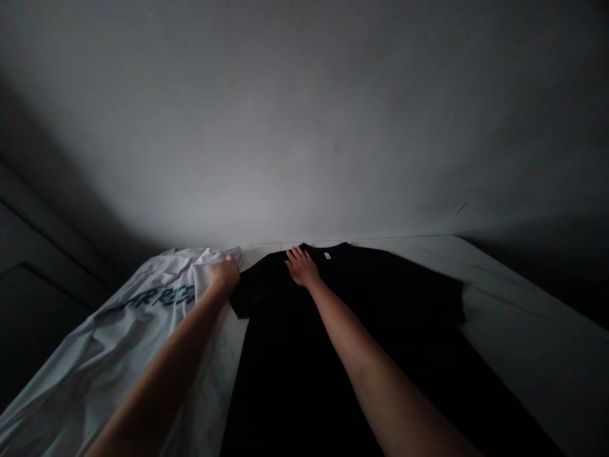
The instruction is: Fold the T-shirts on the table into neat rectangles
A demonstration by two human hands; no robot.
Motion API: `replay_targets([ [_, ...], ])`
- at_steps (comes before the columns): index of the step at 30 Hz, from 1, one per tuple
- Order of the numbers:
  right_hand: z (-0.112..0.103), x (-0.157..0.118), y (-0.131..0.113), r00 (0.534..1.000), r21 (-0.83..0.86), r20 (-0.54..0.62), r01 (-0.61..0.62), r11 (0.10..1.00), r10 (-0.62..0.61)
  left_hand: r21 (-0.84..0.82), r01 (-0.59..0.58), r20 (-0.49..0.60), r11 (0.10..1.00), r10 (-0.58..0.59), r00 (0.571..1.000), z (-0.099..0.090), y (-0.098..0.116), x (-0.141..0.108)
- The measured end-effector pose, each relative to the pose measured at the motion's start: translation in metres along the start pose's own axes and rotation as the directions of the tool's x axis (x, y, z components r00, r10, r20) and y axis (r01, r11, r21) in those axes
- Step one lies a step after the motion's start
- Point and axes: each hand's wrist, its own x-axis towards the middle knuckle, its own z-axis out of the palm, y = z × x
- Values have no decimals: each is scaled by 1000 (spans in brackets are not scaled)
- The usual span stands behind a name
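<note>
A black T-shirt (304, 355) lies spread on a pale marbled surface, its collar toward the wall and a small white label inside the neck. My right hand (302, 266) rests flat on it, fingers spread, just left of the collar. At the outer edge of the black left sleeve, beside the white shirt, is my left hand (224, 273). Its fingers are curled closed, and what they hold, if anything, is hidden. The white shirt (118, 343) with dark lettering lies rumpled at the left, partly behind my left forearm.
A plain grey wall (304, 127) rises behind the marbled surface (523, 330), which extends to the right of the black shirt. Dark panels (38, 285) stand at the far left. The scene is dimly lit.
</note>
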Motion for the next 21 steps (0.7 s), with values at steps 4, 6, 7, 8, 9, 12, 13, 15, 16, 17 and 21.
replay_targets([
  [4, 3, 0, 3, 998, 15, -55, -32, 999, 32, 37, -204, -133, 978, 207, 969, 2, 86, -20],
  [6, 1, 0, 5, 996, 21, -67, -60, 998, 62, -12, -353, -122, 935, 349, 929, 11, 125, -21],
  [7, 0, 0, 6, 995, 25, -68, -76, 997, 78, -44, -387, -114, 921, 380, 918, 18, 138, -19],
  [8, -1, 0, 7, 994, 30, -67, -89, 996, 91, -69, -395, -110, 916, 386, 916, 25, 146, -16],
  [9, -3, 0, 8, 993, 36, -65, -100, 994, 102, -87, -385, -104, 919, 376, 921, 31, 148, -11],
  [12, -5, 0, 7, 992, 51, -67, -107, 993, 110, -82, -297, -83, 951, 291, 953, 45, 134, 3],
  [13, -5, 0, 7, 992, 54, -66, -109, 993, 112, -74, -266, -82, 961, 260, 962, 46, 127, 7],
  [15, -5, 0, 5, 990, 55, -63, -123, 991, 126, -60, -200, -80, 978, 195, 977, 47, 116, 11],
  [16, -5, 1, 4, 989, 54, -61, -130, 990, 133, -53, -178, -86, 983, 173, 981, 46, 114, 12],
  [17, -5, 1, 3, 989, 54, -54, -138, 989, 141, -46, -164, -89, 985, 159, 983, 46, 112, 12],
  [21, -7, 3, 0, 981, 57, -1, -193, 980, 193, -19, -158, -72, 987, 157, 985, 47, 110, 7],
])
